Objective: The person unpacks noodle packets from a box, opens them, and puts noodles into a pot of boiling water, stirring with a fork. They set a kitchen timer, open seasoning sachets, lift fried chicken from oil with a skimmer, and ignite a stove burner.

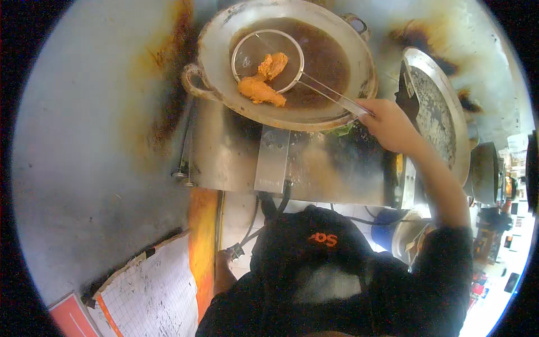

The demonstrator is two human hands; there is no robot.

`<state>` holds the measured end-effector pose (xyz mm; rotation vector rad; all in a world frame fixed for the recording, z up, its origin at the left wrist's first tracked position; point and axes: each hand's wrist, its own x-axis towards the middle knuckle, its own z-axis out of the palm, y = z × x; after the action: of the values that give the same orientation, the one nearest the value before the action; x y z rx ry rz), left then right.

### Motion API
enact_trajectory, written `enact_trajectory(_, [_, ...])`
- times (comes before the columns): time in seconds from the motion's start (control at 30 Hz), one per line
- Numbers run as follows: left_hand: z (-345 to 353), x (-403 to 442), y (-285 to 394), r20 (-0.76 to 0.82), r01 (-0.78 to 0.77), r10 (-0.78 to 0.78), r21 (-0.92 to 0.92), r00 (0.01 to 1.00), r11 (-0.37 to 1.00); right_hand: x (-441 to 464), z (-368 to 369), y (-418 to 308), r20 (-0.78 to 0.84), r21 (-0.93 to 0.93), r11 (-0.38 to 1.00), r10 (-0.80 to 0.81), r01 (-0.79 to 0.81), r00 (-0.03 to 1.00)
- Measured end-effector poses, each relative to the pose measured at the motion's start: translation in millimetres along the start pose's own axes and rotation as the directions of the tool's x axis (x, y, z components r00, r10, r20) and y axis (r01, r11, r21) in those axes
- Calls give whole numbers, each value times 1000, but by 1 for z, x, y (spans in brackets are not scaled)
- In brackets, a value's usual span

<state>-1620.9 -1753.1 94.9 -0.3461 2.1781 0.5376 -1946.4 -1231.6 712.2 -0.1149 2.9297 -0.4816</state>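
My right hand (384,123) is closed around the metal handle of a round wire strainer (335,99). The strainer's ring is over the dark brown oil in a large two-handled pan (286,119). Two pieces of orange-brown fried food are at the ring: one piece (273,66) lies inside it, and the other (261,92) lies across its lower left rim. Low beside my body, my left hand (224,263) is near a small metal fitting (237,251) on a dark hose. Its fingers are too small and partly hidden to make out.
A metal stove front (331,168) lies below the pan. Another wide pan (460,129) stands at the right, with a dark pot (484,171) beyond it. Stained metal wall covers the left, above a gridded paper (151,286). A blue bucket (384,230) is on the floor.
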Motion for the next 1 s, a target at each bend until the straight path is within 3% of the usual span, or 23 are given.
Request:
enact_trajectory(0.13, [1,2,0,-10,-10,10,5,1000,1000,-16,12,3,-80,-55,998,-29,25,996])
enact_trajectory(0.2, [1,2,-3,-8,-16,16,2,1000,1000,-24,18,-1,-113,-167,968,168,-185,979])
enact_trajectory(0.23, [2,2,-3,-13,-16,16,5,1000,1000,-28,21,0,-106,-168,967,174,-190,979])
enact_trajectory(0.3, [2,3,-5,-13,-23,23,3,1000,1000,-35,31,7,-171,-324,933,108,-159,979])
enact_trajectory(0.43, [2,6,-8,-22,-39,39,0,999,999,-49,41,17,-241,-364,920,60,-147,969])
enact_trajectory(0.5, [2,9,-11,-34,-49,49,-8,998,999,-58,42,16,-252,-468,864,71,-186,965])
enact_trajectory(0.63, [2,9,-12,-29,-31,25,-206,999,978,-69,44,18,-279,-471,865,38,-172,959])
enact_trajectory(0.73, [1,8,-10,-100,15,-49,-316,994,949,-75,45,16,-278,-495,841,84,-217,957])
enact_trajectory(0.8, [-2,7,-7,-142,41,-103,-387,985,921,-79,45,22,-322,-481,856,30,-191,946])
enact_trajectory(0.83, [-7,6,-3,-141,42,-104,-383,984,923,-80,44,24,-321,-478,857,33,-192,946])
enact_trajectory(0.9, [-21,2,6,-67,65,-74,-129,995,990,-84,43,30,-356,-423,889,13,-173,934])
enact_trajectory(0.93, [-28,-2,10,-68,60,-69,-122,995,991,-85,42,32,-360,-420,889,20,-182,933])
enact_trajectory(1.0, [-40,-7,18,46,-74,74,9,996,997,-85,40,37,-377,-423,885,23,-194,926])
